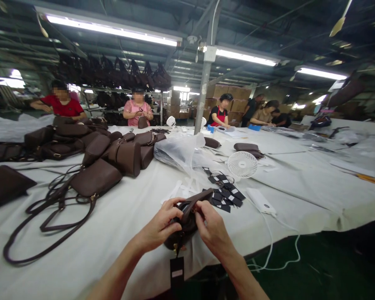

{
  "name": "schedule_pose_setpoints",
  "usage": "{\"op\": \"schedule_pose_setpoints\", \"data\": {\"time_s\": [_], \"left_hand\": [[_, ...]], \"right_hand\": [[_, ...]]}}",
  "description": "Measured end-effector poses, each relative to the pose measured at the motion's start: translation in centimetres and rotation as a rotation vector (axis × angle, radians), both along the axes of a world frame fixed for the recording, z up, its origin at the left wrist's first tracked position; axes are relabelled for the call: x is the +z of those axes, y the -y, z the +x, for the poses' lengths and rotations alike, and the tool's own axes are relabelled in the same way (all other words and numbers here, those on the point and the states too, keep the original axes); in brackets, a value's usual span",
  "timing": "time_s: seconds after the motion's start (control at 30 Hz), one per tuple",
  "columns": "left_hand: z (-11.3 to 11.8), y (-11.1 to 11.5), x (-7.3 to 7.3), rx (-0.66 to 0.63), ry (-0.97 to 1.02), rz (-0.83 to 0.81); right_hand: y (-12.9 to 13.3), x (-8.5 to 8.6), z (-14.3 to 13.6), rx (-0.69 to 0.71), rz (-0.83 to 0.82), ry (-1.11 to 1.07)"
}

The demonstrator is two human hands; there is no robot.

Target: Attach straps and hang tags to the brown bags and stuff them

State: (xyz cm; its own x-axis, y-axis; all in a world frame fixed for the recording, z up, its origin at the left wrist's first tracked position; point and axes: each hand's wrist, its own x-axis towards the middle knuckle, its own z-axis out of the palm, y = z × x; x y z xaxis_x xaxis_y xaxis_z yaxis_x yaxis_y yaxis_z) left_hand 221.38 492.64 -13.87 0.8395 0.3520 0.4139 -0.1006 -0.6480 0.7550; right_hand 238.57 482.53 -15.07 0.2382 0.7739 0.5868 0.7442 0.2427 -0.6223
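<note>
A dark brown handbag (187,223) rests at the table's front edge between my hands, its top opening facing up. My left hand (162,223) grips the bag's left rim, with the thumb and fingers curled over it. On the other side, my right hand (208,221) pinches the rim or flap near a small metal fitting; the fingertips are partly hidden. A black hang tag (176,271) dangles from the front of the bag over the table edge. Just beyond my hands lie several loose black tags (226,193) with white labels.
Brown bags (125,156) are heaped on the left, with a long looped strap (50,250) toward me. Clear plastic (175,154) lies beyond my hands. A white fan (242,164) and a white power bank (261,201) with a cable are right. Several people work across the table.
</note>
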Motion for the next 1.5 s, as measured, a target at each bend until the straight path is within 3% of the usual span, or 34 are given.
{"op": "schedule_pose_setpoints", "data": {"time_s": [0.13,0.3,0.4,0.5,0.63,0.7,0.77,0.87,0.93,1.1,1.3,1.5], "left_hand": [[0.6,0.2,-0.9,0.012,0.029,0.016],[1.5,0.7,-1.2,0.024,0.065,0.052],[2.1,1.2,-1.2,0.029,0.089,0.067],[2.8,1.4,-1.3,0.059,0.112,0.082],[3.1,1.6,-1.3,0.107,0.112,0.078],[3.2,1.8,-1.4,0.113,0.104,0.086],[3.3,2.1,-1.5,0.129,0.107,0.097],[3.5,2.3,-1.5,0.157,0.110,0.108],[3.4,2.2,-1.4,0.170,0.109,0.121],[2.9,1.9,-1.5,0.143,0.135,0.165],[3.0,1.9,-2.6,0.214,0.279,0.079],[2.1,1.3,-4.0,0.089,0.223,-0.089]], "right_hand": [[0.3,-0.1,0.7,0.045,0.068,0.112],[1.1,0.9,0.9,0.072,-0.070,-0.043],[1.1,1.5,0.7,-0.045,-0.135,-0.051],[1.0,1.8,0.8,-0.152,-0.108,0.082],[0.8,1.4,2.1,-0.045,-0.005,0.134],[0.5,1.0,3.2,-0.058,0.003,-0.013],[0.0,0.5,4.3,-0.047,-0.041,-0.321],[-0.6,0.4,5.1,0.034,-0.112,-0.818],[-0.7,0.6,4.7,0.104,-0.141,-0.973],[-0.3,1.0,2.1,0.305,-0.242,-0.983],[-0.6,1.6,0.9,0.304,-0.234,-0.941],[-0.8,2.1,0.5,0.307,-0.324,-0.913]]}}
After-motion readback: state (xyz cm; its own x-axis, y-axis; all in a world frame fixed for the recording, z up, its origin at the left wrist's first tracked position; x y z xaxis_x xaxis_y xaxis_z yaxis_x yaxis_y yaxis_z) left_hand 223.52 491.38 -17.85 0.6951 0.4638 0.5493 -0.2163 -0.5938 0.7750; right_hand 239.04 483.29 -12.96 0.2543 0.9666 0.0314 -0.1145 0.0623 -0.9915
